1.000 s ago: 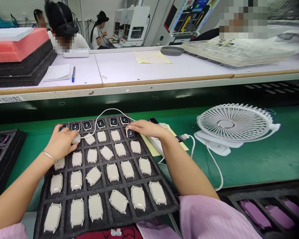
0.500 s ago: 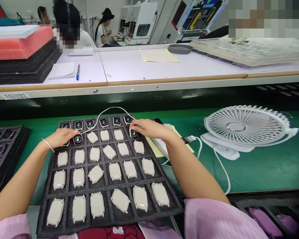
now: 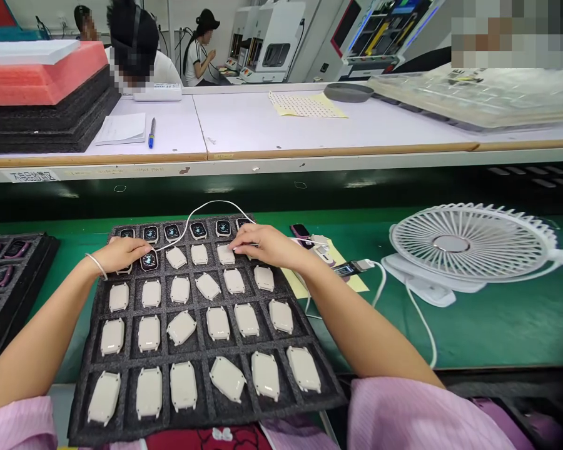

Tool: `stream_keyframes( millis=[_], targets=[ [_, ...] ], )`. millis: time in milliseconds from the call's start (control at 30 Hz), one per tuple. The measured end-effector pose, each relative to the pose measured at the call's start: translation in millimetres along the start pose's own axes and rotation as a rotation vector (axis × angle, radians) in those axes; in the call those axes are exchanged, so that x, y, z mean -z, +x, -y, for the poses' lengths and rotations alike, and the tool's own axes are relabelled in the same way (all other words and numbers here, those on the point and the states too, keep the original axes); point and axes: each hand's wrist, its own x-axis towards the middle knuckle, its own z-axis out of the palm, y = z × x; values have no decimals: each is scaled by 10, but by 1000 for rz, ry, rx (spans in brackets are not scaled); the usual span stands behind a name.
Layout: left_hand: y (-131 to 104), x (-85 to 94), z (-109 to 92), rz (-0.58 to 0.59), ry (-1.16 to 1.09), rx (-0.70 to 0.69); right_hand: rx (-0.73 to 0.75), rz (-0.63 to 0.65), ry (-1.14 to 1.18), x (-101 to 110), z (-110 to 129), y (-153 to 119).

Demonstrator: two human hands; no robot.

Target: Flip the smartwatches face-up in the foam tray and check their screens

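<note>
A black foam tray (image 3: 206,417) holds several smartwatches without straps, in rows of compartments. Those in the far row lie with lit screens up; most of the others lie with pale backs up. My left hand (image 3: 117,256) has its fingers closed on the left edge of a lit smartwatch (image 3: 149,260) in the second row, where a white cable (image 3: 186,224) ends. My right hand (image 3: 265,244) pinches the right edge of a face-down smartwatch (image 3: 224,254) in that same row. It hides the watch at the row's right end.
A white fan (image 3: 450,244) stands on the green bench (image 3: 488,325) at right. Beside the tray are a cabled device (image 3: 351,267) and yellow paper (image 3: 356,282). Another watch tray (image 3: 37,269) lies left. Above runs a shelf (image 3: 244,134) with foam stacks (image 3: 42,81); people sit beyond.
My right hand has moved left, from the lit watch at the row's right end to the face-down watch beside it. My left hand stays at its watch. The view has shifted slightly.
</note>
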Motion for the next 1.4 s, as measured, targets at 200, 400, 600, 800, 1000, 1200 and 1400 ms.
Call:
stream_keyframes(
  millis=[200,400,600,800,1000,1200,1400],
  targets=[
    [10,-8,8,2,15,0,36,65,-79,-215,92,7],
    [14,-16,-9,12,15,17,39,125,-299,-179,188,47],
    [13,-64,5,-39,24,25,-47,68,-104,-140,31,87],
    [14,-75,-37,-5,65,53,-163,37,75,-140,0,198],
    [4,-69,-66,-1,83,53,-238,158,51,-94,121,281],
    [1,-65,-87,-6,91,57,-270,232,-36,-15,161,307],
    [-3,-60,-134,-7,105,80,-314,-2,-87,-91,250,380]
  ],
)
